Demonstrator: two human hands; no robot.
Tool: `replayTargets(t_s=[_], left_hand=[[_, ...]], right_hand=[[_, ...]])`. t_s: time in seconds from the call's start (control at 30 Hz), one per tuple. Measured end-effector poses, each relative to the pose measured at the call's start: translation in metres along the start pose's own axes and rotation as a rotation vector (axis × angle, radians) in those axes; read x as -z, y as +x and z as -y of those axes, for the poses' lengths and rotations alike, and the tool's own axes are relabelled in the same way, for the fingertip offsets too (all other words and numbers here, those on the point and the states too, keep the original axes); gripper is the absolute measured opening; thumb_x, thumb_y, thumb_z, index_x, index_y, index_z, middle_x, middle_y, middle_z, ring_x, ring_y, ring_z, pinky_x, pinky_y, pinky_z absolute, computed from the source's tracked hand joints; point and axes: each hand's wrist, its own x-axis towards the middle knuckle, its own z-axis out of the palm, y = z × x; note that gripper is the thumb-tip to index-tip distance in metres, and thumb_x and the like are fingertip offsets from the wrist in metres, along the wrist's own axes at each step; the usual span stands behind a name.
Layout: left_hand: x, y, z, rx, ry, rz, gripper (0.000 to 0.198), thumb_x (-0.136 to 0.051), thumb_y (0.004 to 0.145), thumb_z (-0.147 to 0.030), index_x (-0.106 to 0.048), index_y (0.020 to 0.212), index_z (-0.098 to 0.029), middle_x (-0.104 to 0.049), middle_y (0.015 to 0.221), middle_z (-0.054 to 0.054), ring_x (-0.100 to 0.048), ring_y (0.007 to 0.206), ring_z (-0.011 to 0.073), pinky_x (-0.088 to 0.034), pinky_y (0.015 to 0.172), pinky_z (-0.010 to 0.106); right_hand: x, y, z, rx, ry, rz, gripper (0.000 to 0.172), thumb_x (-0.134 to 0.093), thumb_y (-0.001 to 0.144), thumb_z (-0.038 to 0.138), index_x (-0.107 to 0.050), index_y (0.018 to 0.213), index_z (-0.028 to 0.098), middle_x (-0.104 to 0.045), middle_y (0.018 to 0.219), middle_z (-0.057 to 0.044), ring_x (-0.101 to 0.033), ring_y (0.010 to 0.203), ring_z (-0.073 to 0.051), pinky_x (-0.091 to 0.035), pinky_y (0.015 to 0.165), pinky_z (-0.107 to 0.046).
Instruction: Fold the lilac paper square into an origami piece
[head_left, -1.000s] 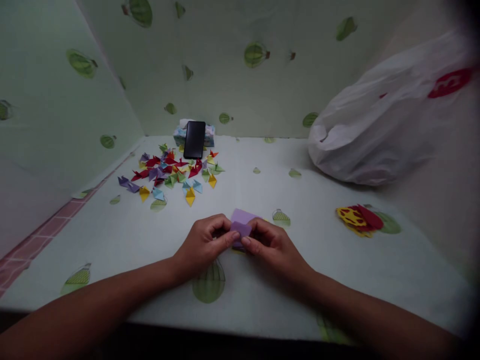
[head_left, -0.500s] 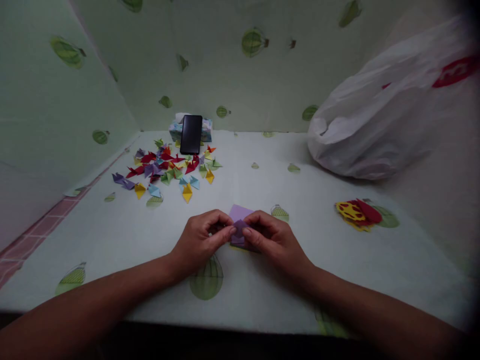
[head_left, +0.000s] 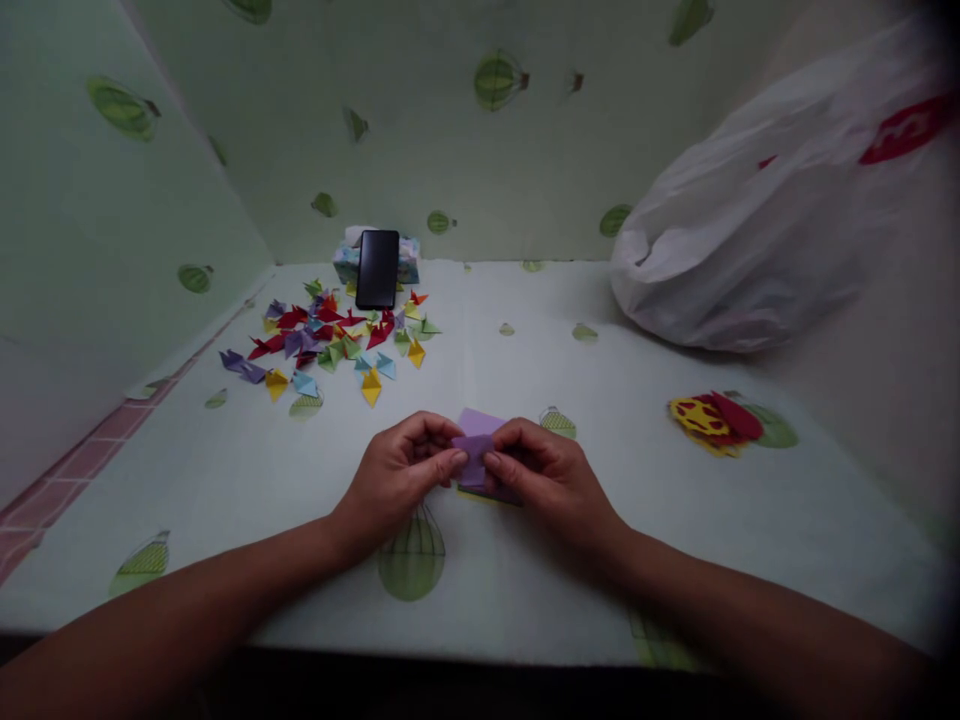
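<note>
A small folded piece of purple paper (head_left: 475, 460) is pinched between my two hands, above the table's front half. My left hand (head_left: 409, 465) grips its left edge with thumb and fingers. On the opposite edge, my right hand (head_left: 544, 470) closes thumb and forefinger. Beneath and behind it lies a stack of square paper sheets (head_left: 480, 421), lilac on top, with a yellow edge showing at the bottom. My hands cover much of this stack.
Folded paper cranes (head_left: 330, 335) in several colours lie in a heap at the back left. Behind them a black phone (head_left: 377, 270) leans on a tissue box (head_left: 409, 260). A white plastic bag (head_left: 720, 240) stands at the back right, with red and yellow cut-out pieces (head_left: 712, 422) in front.
The purple paper has turned from a pointed shape to a flatter, squarer one between my fingers. Both hands stay in nearly the same place; the view has shifted slightly.
</note>
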Motion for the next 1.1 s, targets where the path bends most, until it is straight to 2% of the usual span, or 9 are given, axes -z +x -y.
replayTargets(t_s=[0.27, 0.43, 0.63, 0.83, 0.97, 1.1], left_hand=[[0.0010, -0.0009, 0.0009, 0.043, 0.003, 0.002, 0.013, -0.072, 0.078, -0.025, -0.065, 0.078, -0.014, -0.062, 0.062, -0.002, -0.055, 0.056, 0.0083, -0.045, 0.055, 0.020], [0.0003, -0.0020, -0.0033, 0.089, -0.022, 0.015, 0.016, -0.072, 0.079, -0.028, -0.064, 0.079, -0.013, -0.063, 0.060, -0.002, -0.053, 0.049, 0.0075, -0.044, 0.046, 0.019], [-0.0003, -0.0024, -0.0048, 0.039, -0.030, 0.005, 0.011, -0.070, 0.080, -0.022, -0.064, 0.076, -0.013, -0.065, 0.060, -0.001, -0.057, 0.052, 0.0077, -0.048, 0.048, 0.017], [-0.0014, -0.0020, 0.0006, -0.039, -0.085, -0.024, 0.012, -0.071, 0.079, -0.016, -0.062, 0.087, -0.017, -0.066, 0.064, -0.004, -0.064, 0.056, 0.0081, -0.054, 0.056, 0.018], [-0.0007, -0.0019, 0.0024, -0.116, -0.054, -0.036, 0.012, -0.071, 0.079, -0.012, -0.064, 0.086, -0.018, -0.065, 0.071, -0.005, -0.064, 0.057, 0.0059, -0.054, 0.058, 0.016], [0.0000, -0.0024, 0.0038, -0.124, 0.004, -0.038, 0.011, -0.070, 0.079, -0.010, -0.067, 0.087, -0.018, -0.066, 0.072, -0.005, -0.063, 0.057, 0.0049, -0.052, 0.057, 0.014]], right_hand=[[0.0006, -0.0002, 0.0009, 0.049, -0.050, -0.006, 0.006, -0.062, 0.084, 0.021, -0.060, 0.079, 0.018, -0.061, 0.070, 0.002, -0.057, 0.063, -0.011, -0.046, 0.060, -0.024], [0.0016, -0.0003, -0.0005, 0.072, -0.066, -0.015, 0.008, -0.064, 0.085, 0.022, -0.061, 0.079, 0.017, -0.061, 0.073, 0.001, -0.058, 0.066, -0.011, -0.046, 0.062, -0.023], [0.0028, -0.0005, 0.0017, 0.073, -0.037, 0.028, 0.020, -0.054, 0.095, 0.030, -0.062, 0.081, 0.017, -0.062, 0.070, 0.000, -0.058, 0.065, -0.011, -0.047, 0.064, -0.025], [0.0038, 0.0011, -0.0005, 0.066, -0.014, 0.037, 0.015, -0.056, 0.093, 0.028, -0.062, 0.084, 0.017, -0.062, 0.068, 0.001, -0.059, 0.063, -0.011, -0.047, 0.064, -0.024], [0.0038, 0.0019, -0.0028, 0.068, -0.017, 0.041, 0.014, -0.056, 0.092, 0.027, -0.062, 0.084, 0.018, -0.062, 0.067, 0.001, -0.059, 0.063, -0.012, -0.048, 0.063, -0.025], [0.0038, 0.0020, -0.0028, 0.074, -0.047, 0.038, 0.011, -0.056, 0.091, 0.025, -0.062, 0.087, 0.017, -0.062, 0.067, 0.001, -0.059, 0.062, -0.012, -0.048, 0.062, -0.025]])
